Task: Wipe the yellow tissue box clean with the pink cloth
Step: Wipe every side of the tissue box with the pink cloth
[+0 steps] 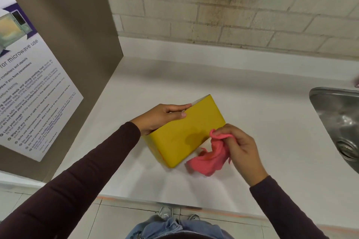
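Wiping barely under way, judging by the scene. Yellow tissue box (184,132) tipped on edge at the middle of the white surface (262,106), broad plain face turned up toward the camera, one long edge resting down. Left hand (161,117) clamped over the far-left upper edge of the box, fingers curled across the top, thumb lying on the yellow face, steadying the tilt. Right hand (240,148) pinched shut on the pink cloth (209,158), thumb and forefinger gripping a bunched corner just beside the right end of the box. Most of the cloth hanging loose and crumpled, trailing onto the surface at the near-right corner of the box; touching or merely brushing that corner, impossible to tell. No cloth pressed flat against the yellow face. Faint darker patch visible on that face near the pinching fingers, shadow or damp mark, unclear which.

Likely still ahead: regathering the cloth into a pad, passes across the upturned face, then the ends and the hidden sides. Steel sink (338,122) at the far right, microwave notice (33,87) on the brown panel at left, both well apart from the work.
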The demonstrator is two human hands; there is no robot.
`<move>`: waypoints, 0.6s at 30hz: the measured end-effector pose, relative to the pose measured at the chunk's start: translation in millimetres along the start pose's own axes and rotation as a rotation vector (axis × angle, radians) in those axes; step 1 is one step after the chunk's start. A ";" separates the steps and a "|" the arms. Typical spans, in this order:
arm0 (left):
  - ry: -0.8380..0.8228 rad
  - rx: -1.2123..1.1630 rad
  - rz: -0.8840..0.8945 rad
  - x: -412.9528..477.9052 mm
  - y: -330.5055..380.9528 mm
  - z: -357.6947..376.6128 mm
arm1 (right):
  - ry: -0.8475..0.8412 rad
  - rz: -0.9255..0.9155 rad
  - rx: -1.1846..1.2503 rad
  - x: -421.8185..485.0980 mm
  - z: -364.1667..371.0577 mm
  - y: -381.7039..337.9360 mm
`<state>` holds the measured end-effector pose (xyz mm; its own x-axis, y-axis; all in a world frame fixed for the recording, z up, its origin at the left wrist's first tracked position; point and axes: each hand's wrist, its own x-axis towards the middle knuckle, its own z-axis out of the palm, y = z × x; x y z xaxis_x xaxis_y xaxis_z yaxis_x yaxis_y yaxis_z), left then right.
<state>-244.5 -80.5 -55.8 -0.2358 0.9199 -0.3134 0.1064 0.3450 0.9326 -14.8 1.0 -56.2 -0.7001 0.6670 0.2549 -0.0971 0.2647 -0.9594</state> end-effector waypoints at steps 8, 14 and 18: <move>0.011 -0.033 -0.012 2.7 -2.4 -10.7 | 0.138 0.252 0.470 6.2 -26.2 -9.9; 0.014 -0.027 -0.030 3.0 0.0 -13.5 | 0.177 0.378 0.453 3.4 -49.8 9.0; 0.022 -0.011 -0.027 2.0 1.3 -11.8 | 0.176 0.266 -0.116 -7.0 -56.4 29.6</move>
<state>-256.3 -80.4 -53.1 -0.2598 0.9060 -0.3341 0.0888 0.3670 0.9260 27.1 43.4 -79.6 -0.5561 0.8308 0.0240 0.1604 0.1357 -0.9777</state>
